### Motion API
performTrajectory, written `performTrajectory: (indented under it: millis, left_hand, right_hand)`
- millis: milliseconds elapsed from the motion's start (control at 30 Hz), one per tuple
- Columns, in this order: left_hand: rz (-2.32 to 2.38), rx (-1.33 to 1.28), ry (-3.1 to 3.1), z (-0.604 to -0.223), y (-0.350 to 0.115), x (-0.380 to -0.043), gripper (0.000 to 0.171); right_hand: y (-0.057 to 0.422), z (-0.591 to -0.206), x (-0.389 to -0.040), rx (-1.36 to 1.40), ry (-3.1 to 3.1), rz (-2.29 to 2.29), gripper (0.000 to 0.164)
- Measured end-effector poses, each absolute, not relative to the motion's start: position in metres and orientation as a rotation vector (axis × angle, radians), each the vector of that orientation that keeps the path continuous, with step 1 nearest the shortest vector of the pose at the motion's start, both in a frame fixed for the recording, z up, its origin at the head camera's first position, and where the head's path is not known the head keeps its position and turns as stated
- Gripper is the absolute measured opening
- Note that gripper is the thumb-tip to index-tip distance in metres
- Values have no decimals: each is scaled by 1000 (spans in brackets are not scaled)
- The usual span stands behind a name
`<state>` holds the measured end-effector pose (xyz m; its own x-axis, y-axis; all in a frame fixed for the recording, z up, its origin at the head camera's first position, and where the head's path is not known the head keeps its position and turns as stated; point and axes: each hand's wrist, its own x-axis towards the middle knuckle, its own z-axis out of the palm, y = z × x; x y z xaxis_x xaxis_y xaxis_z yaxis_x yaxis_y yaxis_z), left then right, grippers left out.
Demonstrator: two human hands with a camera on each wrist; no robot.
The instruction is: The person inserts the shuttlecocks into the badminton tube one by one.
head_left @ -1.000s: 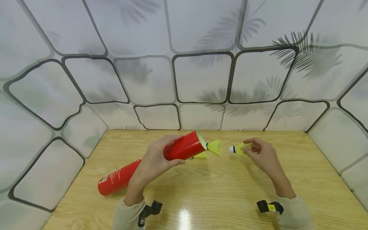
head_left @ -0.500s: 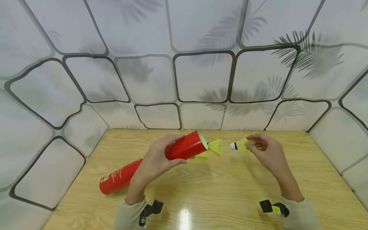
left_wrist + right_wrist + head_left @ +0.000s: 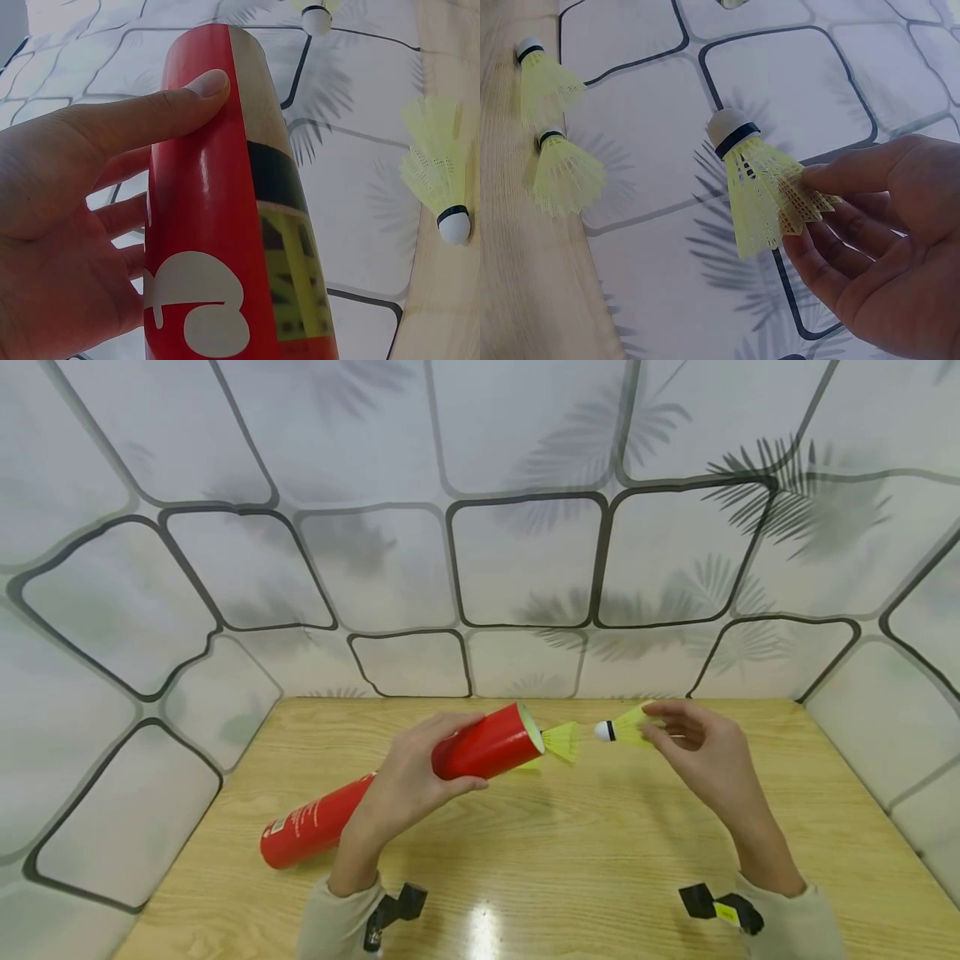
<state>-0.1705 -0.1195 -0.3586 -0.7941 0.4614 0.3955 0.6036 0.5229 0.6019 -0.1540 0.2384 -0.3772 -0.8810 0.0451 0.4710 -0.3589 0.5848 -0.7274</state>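
My left hand [image 3: 408, 772] grips a long red shuttlecock tube [image 3: 487, 743] from the side, its thumb along the near face. The tube slants up to the right, with its uncovered mouth facing right and its closed end low at the left. Through a clear strip in the left wrist view, yellow shows inside the tube. Between thumb and fingers, my right hand [image 3: 708, 756] pinches a yellow shuttlecock [image 3: 761, 187] by its skirt. Its white cork points left at the mouth, with a gap between them.
Two more yellow shuttlecocks lie on the wooden table [image 3: 570, 860]: one shuttlecock [image 3: 562, 742] just beyond the tube's mouth, another shuttlecock [image 3: 529, 766] partly hidden behind the tube. A patterned backdrop [image 3: 525, 568] rises behind and at both sides.
My right hand has shifted a little right and up with the shuttlecock, which now points more squarely left. The left hand and tube have hardly moved.
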Motion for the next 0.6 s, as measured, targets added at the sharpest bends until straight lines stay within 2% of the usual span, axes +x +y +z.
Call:
performTrajectory:
  millis: [600]
  left_hand:
    - [-1135, -939, -2566, -359, -115, -169, 74]
  right_hand:
    - [214, -362, -143, 419, -2112, 1342, 31]
